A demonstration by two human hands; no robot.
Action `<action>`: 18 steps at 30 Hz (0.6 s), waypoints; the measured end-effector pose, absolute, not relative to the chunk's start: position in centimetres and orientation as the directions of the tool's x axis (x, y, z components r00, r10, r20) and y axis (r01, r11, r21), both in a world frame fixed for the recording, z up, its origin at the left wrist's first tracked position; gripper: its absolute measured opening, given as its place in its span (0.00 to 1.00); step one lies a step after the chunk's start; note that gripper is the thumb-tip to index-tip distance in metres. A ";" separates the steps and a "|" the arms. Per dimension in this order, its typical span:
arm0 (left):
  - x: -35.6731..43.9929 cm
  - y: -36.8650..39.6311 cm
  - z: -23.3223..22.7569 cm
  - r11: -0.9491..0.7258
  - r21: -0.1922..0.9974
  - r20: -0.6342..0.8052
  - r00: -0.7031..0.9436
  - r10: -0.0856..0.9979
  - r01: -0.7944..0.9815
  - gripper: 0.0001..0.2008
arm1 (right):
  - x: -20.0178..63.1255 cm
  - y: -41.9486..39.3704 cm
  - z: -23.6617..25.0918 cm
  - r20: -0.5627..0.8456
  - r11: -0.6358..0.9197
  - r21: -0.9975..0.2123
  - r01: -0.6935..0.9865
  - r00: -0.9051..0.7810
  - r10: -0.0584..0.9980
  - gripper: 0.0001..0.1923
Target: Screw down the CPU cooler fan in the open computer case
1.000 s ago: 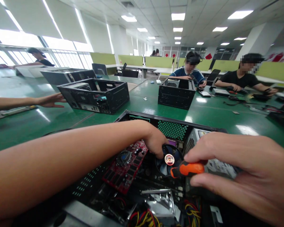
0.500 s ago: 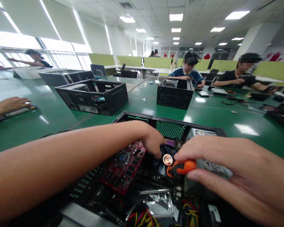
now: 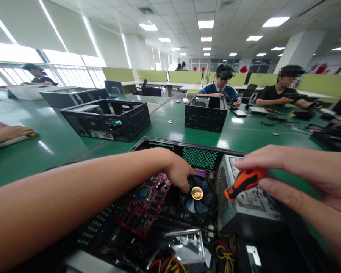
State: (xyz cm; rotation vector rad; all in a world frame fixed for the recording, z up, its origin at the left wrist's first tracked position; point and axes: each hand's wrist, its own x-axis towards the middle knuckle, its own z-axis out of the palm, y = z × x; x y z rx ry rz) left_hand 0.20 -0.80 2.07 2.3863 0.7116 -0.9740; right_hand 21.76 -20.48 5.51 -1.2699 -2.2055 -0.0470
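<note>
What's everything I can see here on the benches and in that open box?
computer case: 1, black, open, nearest
cooler fan: 1, black and blue, inside it
graphics card: 1, red, left of fan
power supply: 1, grey, right of fan
wires: several, red and yellow, bottom
other cases: at least 3, black, farther along the green table
people: several, seated behind
left hand: on the fan's edge
right hand: holding orange screwdriver

Green worktable [image 3: 252, 136] bearing two open black computer cases, one far left [image 3: 106, 119], one far centre [image 3: 206, 113]; two seated people at far right.
</note>
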 end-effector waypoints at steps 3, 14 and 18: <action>0.6 -1.2 2.4 -0.752 0.205 -0.734 0.607 0.305 0.626 0.31 | 21.8 -20.1 5.3 0.530 0.533 -0.165 0.830 -0.381 0.757 0.14; 1.0 -1.8 2.8 -0.765 0.186 -0.733 0.606 0.310 0.617 0.31 | 21.9 -19.1 4.8 0.518 0.598 -0.134 0.790 -0.459 0.722 0.14; 0.8 -1.6 2.6 -0.767 0.202 -0.734 0.613 0.293 0.608 0.30 | 21.5 -18.7 5.1 0.450 0.591 -0.191 0.783 -0.466 0.762 0.16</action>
